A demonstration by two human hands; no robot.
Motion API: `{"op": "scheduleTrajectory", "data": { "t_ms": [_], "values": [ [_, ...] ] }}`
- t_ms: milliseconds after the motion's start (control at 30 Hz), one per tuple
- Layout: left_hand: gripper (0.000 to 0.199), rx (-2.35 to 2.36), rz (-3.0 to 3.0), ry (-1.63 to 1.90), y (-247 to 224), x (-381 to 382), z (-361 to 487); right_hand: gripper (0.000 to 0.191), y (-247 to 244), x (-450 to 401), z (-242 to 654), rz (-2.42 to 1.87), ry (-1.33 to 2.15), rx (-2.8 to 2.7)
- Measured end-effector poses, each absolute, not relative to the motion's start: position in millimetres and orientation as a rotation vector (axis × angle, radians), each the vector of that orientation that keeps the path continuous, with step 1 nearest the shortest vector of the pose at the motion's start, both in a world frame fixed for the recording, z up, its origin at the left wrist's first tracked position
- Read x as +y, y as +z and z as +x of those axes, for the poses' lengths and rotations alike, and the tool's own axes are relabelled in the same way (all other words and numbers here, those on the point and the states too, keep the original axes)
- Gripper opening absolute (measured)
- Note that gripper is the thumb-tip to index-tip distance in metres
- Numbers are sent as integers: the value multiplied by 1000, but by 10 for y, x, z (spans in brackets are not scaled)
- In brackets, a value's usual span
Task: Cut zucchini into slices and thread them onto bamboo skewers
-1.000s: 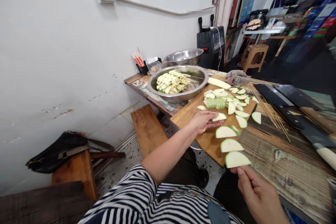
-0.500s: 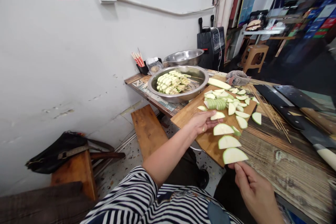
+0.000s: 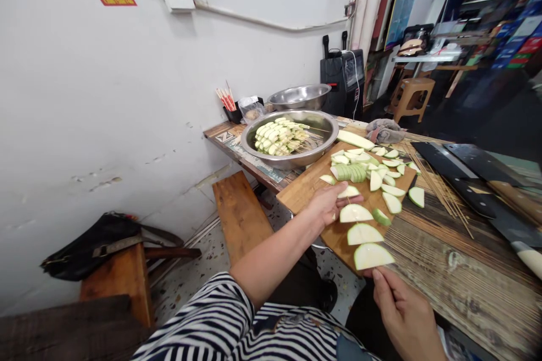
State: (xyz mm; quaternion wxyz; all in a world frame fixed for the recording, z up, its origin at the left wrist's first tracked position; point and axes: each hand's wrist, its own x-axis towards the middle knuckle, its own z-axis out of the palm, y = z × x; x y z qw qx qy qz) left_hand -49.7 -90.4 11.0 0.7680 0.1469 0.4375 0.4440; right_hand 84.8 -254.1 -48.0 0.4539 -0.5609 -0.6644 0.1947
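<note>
My left hand [image 3: 332, 201] pinches a pale half-round vegetable slice [image 3: 348, 192] at the far end of a thin skewer. Three more slices, one of them a large slice [image 3: 365, 234], are spaced along the skewer toward me. My right hand [image 3: 402, 302] grips the skewer's near end, just below the nearest slice [image 3: 373, 256]. Beneath them lies a wooden cutting board [image 3: 300, 185] with many green-edged slices [image 3: 349, 172]. Behind the board, a steel basin [image 3: 292, 161] holds a pile of skewered slices [image 3: 277, 136].
Right of the board are loose bamboo skewers [image 3: 444, 194] and large knives [image 3: 453, 177]. A grey cloth [image 3: 385, 131] and a second steel basin [image 3: 299, 97] stand farther back. A wooden bench [image 3: 241, 214] is at the table's left.
The view has shifted slightly. The skewer's nearer slices and my right hand have moved a little to the left; both hands keep their hold.
</note>
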Motion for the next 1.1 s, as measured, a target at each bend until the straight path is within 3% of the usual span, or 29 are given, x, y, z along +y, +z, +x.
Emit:
{"op": "scheduleTrajectory", "data": {
  "t_ms": [333,633,800,867,1100],
  "values": [
    [15,945,308,1032,142,-906,-458,37,-427,-2471,827,-1423,467,-1647],
    [17,987,331,993,85,-867,-507,46,-543,-2462,761,-1405,1085,-1328],
    [17,983,336,1049,23,-829,-504,41,-547,-2394,700,-1445,580,-1468],
    [17,976,343,1051,12,-825,-509,39,-551,-2381,692,-1438,565,-1486],
    [16,977,341,1016,49,-822,-531,45,-579,-2406,682,-1302,1537,-938]
  ]
}}
